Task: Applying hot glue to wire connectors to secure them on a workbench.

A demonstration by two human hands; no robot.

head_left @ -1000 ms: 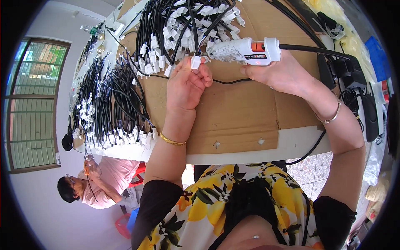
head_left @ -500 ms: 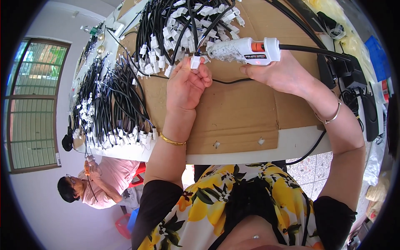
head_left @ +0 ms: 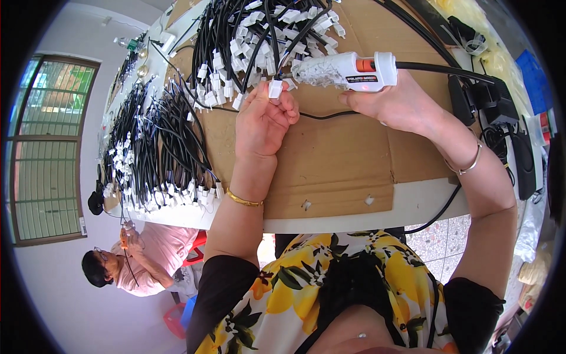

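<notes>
Over the brown cardboard covering much of the bench, I record both hands occupied. On my feed the left hand is turned palm up, its thumb and curled fingers closed on a small white connector, with no visible gap. I note the connector stands at the fingertips, its long axis running roughly away from the wearer, dark wiring at the far end.

The right hand is wrapped around a white glue gun; I see the thumb, though the gun hides most of the gripping fingers. The gun lies crosswise, nozzle pointing left, its tip just beside the connector's far end; I cannot confirm contact. Directly beyond sits a heap of black cables with white connectors.
</notes>
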